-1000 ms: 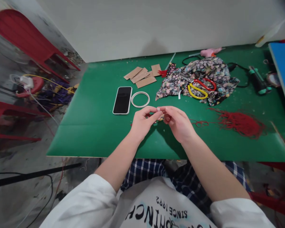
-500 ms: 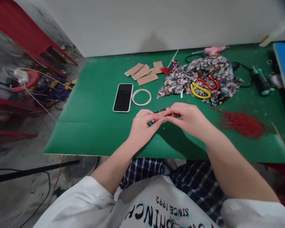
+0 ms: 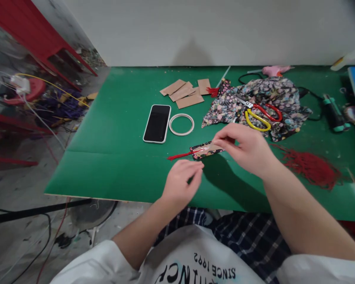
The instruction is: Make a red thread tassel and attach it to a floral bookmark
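A narrow cardboard strip (image 3: 207,148) edged with dark floral fabric lies over the green table. A shiny clear patch, which looks like glue, covers part of its brown face. From its left end a red tassel (image 3: 180,156) sticks out, with its cord running onto the strip. My right hand (image 3: 247,148) pinches the strip's right end between thumb and fingers. Just below the strip's left end is my left hand (image 3: 183,179), apart from it, its fingers curled and the thumb close to the fingertips. Whether anything is between those fingertips is hidden.
Beyond the hands lie a phone (image 3: 157,123), a white ring (image 3: 181,134), cardboard pieces (image 3: 189,101), floral cloth (image 3: 272,92) and scissors (image 3: 258,120) on the cloth. Red threads (image 3: 313,167) lie at right, a pink glue gun (image 3: 273,71) at the back, and a green-black tool (image 3: 334,112) farther right.
My left hand has let go of the strip and moved down towards me. The strip and its tassel now show, while my right hand stays at the right end. The view has shifted slightly.
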### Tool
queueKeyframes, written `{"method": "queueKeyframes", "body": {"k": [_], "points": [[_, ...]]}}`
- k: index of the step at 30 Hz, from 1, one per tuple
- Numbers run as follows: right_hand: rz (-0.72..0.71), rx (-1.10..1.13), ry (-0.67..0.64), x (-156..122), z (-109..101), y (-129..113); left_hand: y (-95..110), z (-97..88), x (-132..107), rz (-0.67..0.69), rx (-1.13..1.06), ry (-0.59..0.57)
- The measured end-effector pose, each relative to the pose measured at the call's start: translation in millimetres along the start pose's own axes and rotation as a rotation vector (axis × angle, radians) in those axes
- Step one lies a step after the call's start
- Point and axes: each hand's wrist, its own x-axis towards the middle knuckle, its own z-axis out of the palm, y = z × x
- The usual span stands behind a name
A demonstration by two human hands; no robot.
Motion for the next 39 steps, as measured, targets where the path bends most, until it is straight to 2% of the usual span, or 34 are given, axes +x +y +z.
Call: {"method": "queueKeyframes", "body": {"k": [2, 4, 7, 10, 23, 30, 39], "points": [[0.074, 0.032, -0.180, 12.5, 11.4, 12.8, -1.8, 7.9, -5.0, 0.166, 0.247, 0.002], [0.142, 0.029, -0.345, 22.6, 25.6, 23.3, -4.3, 14.2, -6.1, 0.223, 0.420, -0.006], [0.188, 0.021, -0.434, 29.6, 42.4, 30.3, -8.0, 18.4, -5.0, 0.216, 0.561, -0.048], [0.201, -0.002, -0.506, 29.8, 49.6, 31.5, -10.2, 18.9, -5.4, 0.210, 0.630, -0.084], [0.170, -0.044, -0.561, 32.0, 51.6, 36.1, -12.3, 19.9, -5.2, 0.301, 0.615, -0.094], [0.208, 0.054, -0.536, 30.6, 49.9, 37.9, -12.2, 19.0, -4.7, 0.290, 0.604, -0.101], [0.150, -0.100, -0.551, 29.8, 55.4, 34.4, -10.8, 18.3, -4.3, 0.257, 0.613, -0.170]]}}
